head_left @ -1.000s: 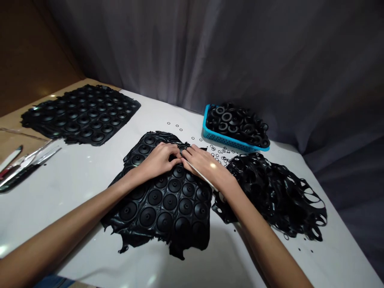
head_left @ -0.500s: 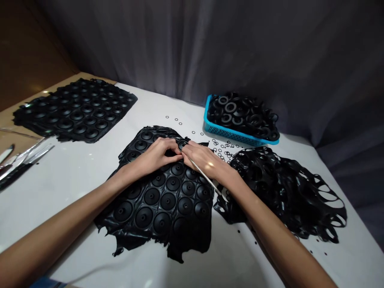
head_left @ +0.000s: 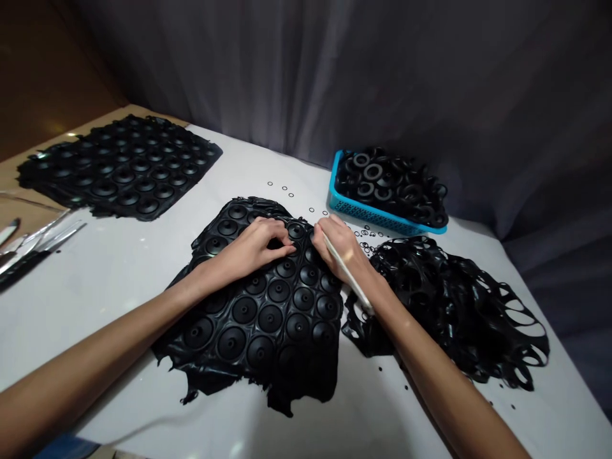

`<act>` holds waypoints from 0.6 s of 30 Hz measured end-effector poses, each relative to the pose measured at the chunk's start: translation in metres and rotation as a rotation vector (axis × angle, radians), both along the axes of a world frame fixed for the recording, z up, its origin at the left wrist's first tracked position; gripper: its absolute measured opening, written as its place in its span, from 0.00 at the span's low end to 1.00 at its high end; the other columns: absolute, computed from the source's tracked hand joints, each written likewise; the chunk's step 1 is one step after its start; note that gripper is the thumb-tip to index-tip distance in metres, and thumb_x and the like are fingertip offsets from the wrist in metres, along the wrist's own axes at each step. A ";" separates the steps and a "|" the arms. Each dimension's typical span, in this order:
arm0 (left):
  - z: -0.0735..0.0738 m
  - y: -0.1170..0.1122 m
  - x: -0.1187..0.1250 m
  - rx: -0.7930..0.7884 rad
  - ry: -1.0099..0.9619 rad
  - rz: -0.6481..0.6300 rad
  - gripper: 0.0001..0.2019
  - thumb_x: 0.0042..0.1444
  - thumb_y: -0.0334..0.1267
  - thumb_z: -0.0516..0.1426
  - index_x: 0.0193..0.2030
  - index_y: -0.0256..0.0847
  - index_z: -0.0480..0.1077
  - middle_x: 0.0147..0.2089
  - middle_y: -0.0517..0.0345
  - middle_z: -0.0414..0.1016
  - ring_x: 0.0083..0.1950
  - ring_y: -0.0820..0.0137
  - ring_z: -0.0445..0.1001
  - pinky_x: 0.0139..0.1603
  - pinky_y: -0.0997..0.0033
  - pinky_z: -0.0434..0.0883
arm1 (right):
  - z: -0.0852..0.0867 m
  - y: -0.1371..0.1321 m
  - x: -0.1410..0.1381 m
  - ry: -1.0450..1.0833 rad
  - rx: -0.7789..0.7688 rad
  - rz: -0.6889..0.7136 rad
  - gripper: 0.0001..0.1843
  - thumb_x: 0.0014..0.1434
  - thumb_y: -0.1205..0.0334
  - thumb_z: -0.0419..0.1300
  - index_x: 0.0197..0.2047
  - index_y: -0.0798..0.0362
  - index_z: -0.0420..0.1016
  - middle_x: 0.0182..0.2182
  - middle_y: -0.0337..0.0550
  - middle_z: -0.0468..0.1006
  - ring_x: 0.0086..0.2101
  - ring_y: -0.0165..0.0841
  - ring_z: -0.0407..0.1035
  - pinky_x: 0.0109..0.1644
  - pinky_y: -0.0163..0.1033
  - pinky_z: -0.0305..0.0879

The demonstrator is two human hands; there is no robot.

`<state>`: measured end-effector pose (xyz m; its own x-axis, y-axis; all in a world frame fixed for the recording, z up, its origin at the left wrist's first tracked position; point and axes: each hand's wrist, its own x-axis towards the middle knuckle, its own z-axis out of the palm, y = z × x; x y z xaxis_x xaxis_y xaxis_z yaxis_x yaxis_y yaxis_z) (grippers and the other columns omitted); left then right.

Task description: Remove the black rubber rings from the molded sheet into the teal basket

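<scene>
A black rubber sheet [head_left: 270, 317] moulded with rows of round discs lies in front of me. My left hand [head_left: 268, 241] is over its upper part, thumb and fingertips brought together in a pinch. Whatever may be between those fingertips is too small to make out. Close to the sheet's upper right edge, my right hand [head_left: 337, 245] is closed around a thin white stick [head_left: 349, 274], which slants back along the wrist. The stick's front end is hidden in the fingers. A small gap separates the two hands, with a moulded disc [head_left: 297, 231] showing between them.
A blue basket [head_left: 368, 212] heaped with black rings stands at the back right. Holed rubber scrap [head_left: 449, 312] is piled on the right, with small rings [head_left: 366, 245] scattered nearby. Another disc sheet [head_left: 124, 169] lies back left; metal tools [head_left: 43, 252] lie at the left edge.
My right hand has moved right, away from my left hand, and the white stick has turned with it. My left hand has stayed nearly in place. The disc between them is now uncovered.
</scene>
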<state>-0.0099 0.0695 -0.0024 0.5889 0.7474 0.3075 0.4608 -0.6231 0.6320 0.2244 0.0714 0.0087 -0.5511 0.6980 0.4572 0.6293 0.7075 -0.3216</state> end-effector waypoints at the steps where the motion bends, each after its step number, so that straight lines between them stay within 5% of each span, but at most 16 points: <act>1: 0.000 0.000 0.000 0.000 0.002 0.001 0.09 0.70 0.41 0.61 0.38 0.40 0.74 0.38 0.60 0.79 0.43 0.65 0.75 0.54 0.62 0.65 | 0.005 -0.004 0.005 0.005 -0.006 -0.023 0.16 0.75 0.66 0.46 0.32 0.47 0.57 0.29 0.41 0.66 0.34 0.37 0.63 0.41 0.42 0.60; 7: 0.003 0.004 -0.003 -0.058 0.041 0.000 0.07 0.68 0.41 0.63 0.41 0.40 0.75 0.43 0.57 0.79 0.46 0.63 0.77 0.54 0.60 0.67 | 0.032 -0.026 0.054 -0.320 -0.090 -0.351 0.18 0.71 0.65 0.50 0.27 0.48 0.63 0.26 0.45 0.71 0.34 0.41 0.67 0.38 0.43 0.57; 11: 0.012 0.006 -0.019 -0.086 0.045 -0.037 0.10 0.68 0.44 0.63 0.51 0.42 0.76 0.51 0.53 0.79 0.54 0.60 0.76 0.59 0.56 0.68 | 0.033 -0.030 0.084 -0.400 -0.126 -0.448 0.13 0.69 0.67 0.50 0.40 0.53 0.76 0.36 0.54 0.81 0.42 0.47 0.75 0.44 0.44 0.64; 15: 0.011 0.010 -0.042 -0.118 -0.026 0.005 0.13 0.66 0.45 0.64 0.52 0.42 0.76 0.51 0.52 0.79 0.53 0.60 0.77 0.57 0.57 0.72 | 0.035 -0.032 0.084 -0.324 -0.133 -0.438 0.17 0.72 0.62 0.51 0.58 0.54 0.73 0.46 0.53 0.83 0.46 0.48 0.78 0.45 0.44 0.66; 18: 0.003 0.015 -0.051 -0.148 -0.054 0.003 0.11 0.65 0.47 0.64 0.47 0.42 0.78 0.47 0.53 0.80 0.50 0.61 0.77 0.56 0.57 0.72 | 0.041 -0.035 0.066 -0.244 -0.213 -0.450 0.15 0.73 0.57 0.52 0.57 0.49 0.73 0.38 0.45 0.83 0.37 0.44 0.78 0.39 0.42 0.63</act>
<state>-0.0608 0.0847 0.0008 0.5719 0.7890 0.2245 0.4259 -0.5195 0.7408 0.2909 0.0361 0.0492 -0.2496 0.9522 0.1760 0.9287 0.2868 -0.2350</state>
